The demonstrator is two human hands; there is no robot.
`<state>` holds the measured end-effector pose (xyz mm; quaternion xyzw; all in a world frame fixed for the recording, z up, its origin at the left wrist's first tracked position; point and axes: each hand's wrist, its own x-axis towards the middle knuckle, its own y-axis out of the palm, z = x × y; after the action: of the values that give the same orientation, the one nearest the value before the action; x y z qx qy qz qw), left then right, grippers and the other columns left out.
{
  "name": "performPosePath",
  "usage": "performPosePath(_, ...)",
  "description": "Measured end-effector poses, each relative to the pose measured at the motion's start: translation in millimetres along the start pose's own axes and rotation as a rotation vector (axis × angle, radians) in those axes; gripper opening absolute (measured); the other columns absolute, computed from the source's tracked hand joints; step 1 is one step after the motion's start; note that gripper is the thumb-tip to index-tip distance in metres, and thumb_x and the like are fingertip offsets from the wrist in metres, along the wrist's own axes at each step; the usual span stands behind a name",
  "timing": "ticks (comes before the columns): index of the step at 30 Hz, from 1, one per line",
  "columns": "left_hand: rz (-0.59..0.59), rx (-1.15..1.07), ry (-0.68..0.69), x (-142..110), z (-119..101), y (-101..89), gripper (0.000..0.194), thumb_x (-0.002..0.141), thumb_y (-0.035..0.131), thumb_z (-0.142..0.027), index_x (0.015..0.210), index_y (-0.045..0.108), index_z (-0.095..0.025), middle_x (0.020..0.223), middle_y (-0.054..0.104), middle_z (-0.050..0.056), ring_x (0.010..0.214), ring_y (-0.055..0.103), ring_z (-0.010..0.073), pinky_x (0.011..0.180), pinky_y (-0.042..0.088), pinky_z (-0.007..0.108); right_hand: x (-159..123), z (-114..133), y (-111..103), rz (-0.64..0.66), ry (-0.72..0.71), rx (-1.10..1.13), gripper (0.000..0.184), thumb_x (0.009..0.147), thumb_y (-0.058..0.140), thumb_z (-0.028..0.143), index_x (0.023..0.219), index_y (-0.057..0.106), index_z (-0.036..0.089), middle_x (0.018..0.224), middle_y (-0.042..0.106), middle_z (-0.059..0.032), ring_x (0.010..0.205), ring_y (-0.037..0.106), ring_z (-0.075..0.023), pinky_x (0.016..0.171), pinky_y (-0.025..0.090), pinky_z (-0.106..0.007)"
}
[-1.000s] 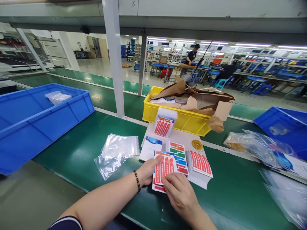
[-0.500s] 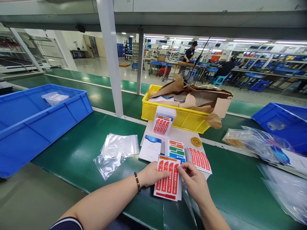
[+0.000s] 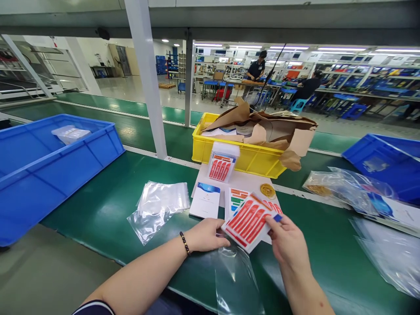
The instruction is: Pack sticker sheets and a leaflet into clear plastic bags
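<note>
My right hand [image 3: 290,240] pinches a stack of sticker sheets [image 3: 247,222], printed in red, at its right corner. The stack is tilted above the bench, its left corner close to the fingers of my left hand [image 3: 206,236]. Thumb and fingers of that hand are closed on the mouth of a clear plastic bag [image 3: 234,280], which hangs down towards the bench's front edge. Behind the hands lie a white booklet [image 3: 206,201] with a blue top and multicolour sticker sheets [image 3: 235,199]. More red sticker sheets [image 3: 275,206] are partly hidden behind the held stack.
Clear bags [image 3: 162,203] lie left of the booklet. A yellow crate [image 3: 236,159] with brown paper stands behind, rubber bands [image 3: 267,190] before it. Blue crates [image 3: 62,157] flank the green bench [image 3: 108,205]. A white post [image 3: 147,87] rises at the back; co-workers are beyond.
My right hand has moved right and tilted the sticker sheets, which were upright in both hands. My left hand has let go of the sheets and now grips the clear bag.
</note>
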<state>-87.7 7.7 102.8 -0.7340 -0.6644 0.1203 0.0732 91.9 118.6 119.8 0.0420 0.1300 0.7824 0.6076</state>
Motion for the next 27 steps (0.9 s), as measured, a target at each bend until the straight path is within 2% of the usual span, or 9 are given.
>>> performPosePath(3, -0.022, 0.137, 0.027, 0, 0, 0.3, 0.040, 0.069, 0.053, -0.021, 0.108, 0.052, -0.018, 0.073, 0.063, -0.001, 0.065, 0.055, 0.0119, 0.061, 0.040, 0.019, 8, 1, -6, -0.163, -0.104, 0.128, 0.021, 0.060, 0.071, 0.025, 0.073, 0.057, 0.018, 0.071, 0.066, 0.0010, 0.054, 0.061, -0.0126, 0.054, 0.051, -0.028)
performPosePath(6, 0.046, 0.221, 0.108, 0, 0, 3.3, 0.024, 0.073, 0.050, -0.021, 0.094, 0.061, -0.020, 0.069, 0.063, -0.001, 0.065, 0.054, 0.0113, 0.062, 0.039, 0.019, 7, -2, -3, -0.185, -0.138, 0.137, 0.019, 0.060, 0.071, 0.023, 0.072, 0.057, 0.017, 0.072, 0.066, 0.0018, 0.057, 0.061, -0.0127, 0.055, 0.052, -0.027)
performPosePath(8, 0.084, 0.266, 0.198, 1, -2, 4.3, 0.015, 0.074, 0.051, -0.023, 0.078, 0.065, -0.020, 0.069, 0.062, 0.000, 0.068, 0.054, 0.0123, 0.066, 0.039, 0.020, 4, -5, 2, -0.170, -0.133, 0.117, 0.021, 0.060, 0.071, 0.025, 0.075, 0.057, 0.018, 0.074, 0.066, 0.0011, 0.060, 0.062, -0.0146, 0.054, 0.052, -0.028)
performPosePath(11, 0.114, 0.174, 0.277, 1, -6, 3.1, 0.016, 0.075, 0.051, -0.025, 0.076, 0.066, -0.019, 0.075, 0.061, 0.002, 0.075, 0.054, 0.0135, 0.073, 0.039, 0.021, 2, -8, 4, -0.123, -0.078, 0.070, 0.027, 0.060, 0.071, 0.028, 0.082, 0.060, 0.018, 0.075, 0.067, -0.0005, 0.061, 0.063, -0.0167, 0.052, 0.052, -0.029)
performPosePath(14, 0.019, 0.014, 0.207, 2, -9, 0.6, 0.016, 0.075, 0.053, -0.026, 0.079, 0.066, -0.017, 0.082, 0.058, 0.003, 0.079, 0.053, 0.0135, 0.075, 0.039, 0.022, 2, -8, 1, -0.070, 0.007, 0.021, 0.029, 0.058, 0.072, 0.029, 0.083, 0.061, 0.018, 0.069, 0.068, -0.0003, 0.056, 0.063, -0.0164, 0.050, 0.052, -0.028)
performPosePath(18, -0.113, -0.034, 0.122, 3, -6, 0.2, 0.010, 0.070, 0.058, -0.023, 0.074, 0.064, -0.016, 0.080, 0.048, 0.001, 0.075, 0.048, 0.0117, 0.076, 0.038, 0.023, 3, -8, -2, -0.036, 0.054, -0.028, 0.030, 0.055, 0.074, 0.028, 0.080, 0.061, 0.017, 0.065, 0.068, -0.0007, 0.051, 0.062, -0.0159, 0.047, 0.051, -0.027)
performPosePath(22, -0.111, -0.001, 0.172, 4, -2, 3.0, 0.006, 0.071, 0.054, -0.017, 0.070, 0.060, -0.016, 0.079, 0.044, 0.000, 0.076, 0.045, 0.0116, 0.076, 0.037, 0.023, 1, -8, 1, 0.051, 0.107, -0.047, 0.030, 0.054, 0.074, 0.026, 0.078, 0.059, 0.016, 0.065, 0.068, -0.0013, 0.053, 0.062, -0.0155, 0.049, 0.052, -0.026)
performPosePath(27, -0.059, 0.020, 0.179, 3, -5, 2.8, 0.007, 0.072, 0.052, -0.016, 0.072, 0.059, -0.015, 0.079, 0.043, 0.000, 0.075, 0.045, 0.0113, 0.075, 0.037, 0.023, 1, -3, 1, 0.042, 0.086, -0.049, 0.047, 0.054, 0.075, 0.024, 0.096, 0.053, 0.020, 0.061, 0.066, 0.0021, 0.050, 0.061, -0.0141, 0.049, 0.051, -0.027)
